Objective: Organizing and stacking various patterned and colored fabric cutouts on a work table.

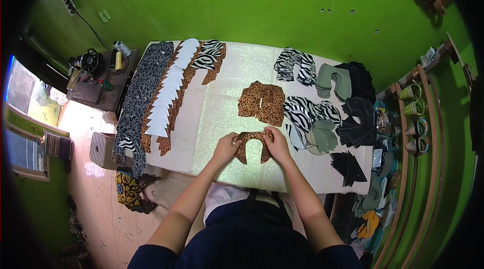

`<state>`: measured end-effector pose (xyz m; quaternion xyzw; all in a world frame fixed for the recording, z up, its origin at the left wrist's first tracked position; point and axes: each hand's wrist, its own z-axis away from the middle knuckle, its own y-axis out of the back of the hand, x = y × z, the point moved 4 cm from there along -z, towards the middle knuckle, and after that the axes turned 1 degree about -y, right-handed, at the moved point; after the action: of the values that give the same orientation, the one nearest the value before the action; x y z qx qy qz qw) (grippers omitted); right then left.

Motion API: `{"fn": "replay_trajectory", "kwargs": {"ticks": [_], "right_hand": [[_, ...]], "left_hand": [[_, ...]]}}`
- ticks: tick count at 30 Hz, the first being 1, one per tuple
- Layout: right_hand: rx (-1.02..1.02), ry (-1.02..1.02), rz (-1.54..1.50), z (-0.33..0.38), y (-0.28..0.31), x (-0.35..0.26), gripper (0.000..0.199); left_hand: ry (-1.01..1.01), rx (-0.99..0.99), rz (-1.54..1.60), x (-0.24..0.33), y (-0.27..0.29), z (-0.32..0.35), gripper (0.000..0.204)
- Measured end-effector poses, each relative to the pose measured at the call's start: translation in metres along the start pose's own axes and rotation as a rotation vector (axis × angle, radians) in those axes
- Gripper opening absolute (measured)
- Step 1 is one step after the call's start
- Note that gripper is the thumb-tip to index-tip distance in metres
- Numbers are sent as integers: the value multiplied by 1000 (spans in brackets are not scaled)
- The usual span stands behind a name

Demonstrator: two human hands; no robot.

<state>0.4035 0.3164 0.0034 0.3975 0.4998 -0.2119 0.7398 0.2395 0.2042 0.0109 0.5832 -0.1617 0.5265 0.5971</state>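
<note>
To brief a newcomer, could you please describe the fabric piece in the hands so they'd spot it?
On the pale, shimmery table, find the near edge. There, the left hand and right hand hold a brown leopard-print fabric arch, open toward that edge; the brown leopard-print pile beyond lies untouched.

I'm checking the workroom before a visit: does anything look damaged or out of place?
Yes. The green wall has several small holes, breaking its plain surface. The grey strips also appear to overhang the table at its near left corner, looking untidy.
</note>
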Motion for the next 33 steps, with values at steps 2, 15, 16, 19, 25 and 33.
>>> {"fn": "replay_trajectory", "kwargs": {"ticks": [2, 15, 16, 19, 25, 33], "right_hand": [[222, 216, 415, 10, 3, -13, 27], [509, 61, 681, 41, 54, 24, 25], [510, 57, 682, 42, 57, 25, 25], [557, 20, 549, 47, 65, 22, 21], [220, 221, 323, 59, 50, -19, 21], [-131, 14, 35, 53, 3, -2, 23]], "left_hand": [[-23, 45, -123, -5, -1, 2, 33], [-282, -47, -106, 39, -23, 34, 35], [-242, -123, -56, 44, -25, 36, 33], [-285, -133, -43, 42, -29, 37, 32], [-460, 27, -98, 62, -24, 40, 31], [-305, -167, -170, 33, -31, 22, 21]]}}
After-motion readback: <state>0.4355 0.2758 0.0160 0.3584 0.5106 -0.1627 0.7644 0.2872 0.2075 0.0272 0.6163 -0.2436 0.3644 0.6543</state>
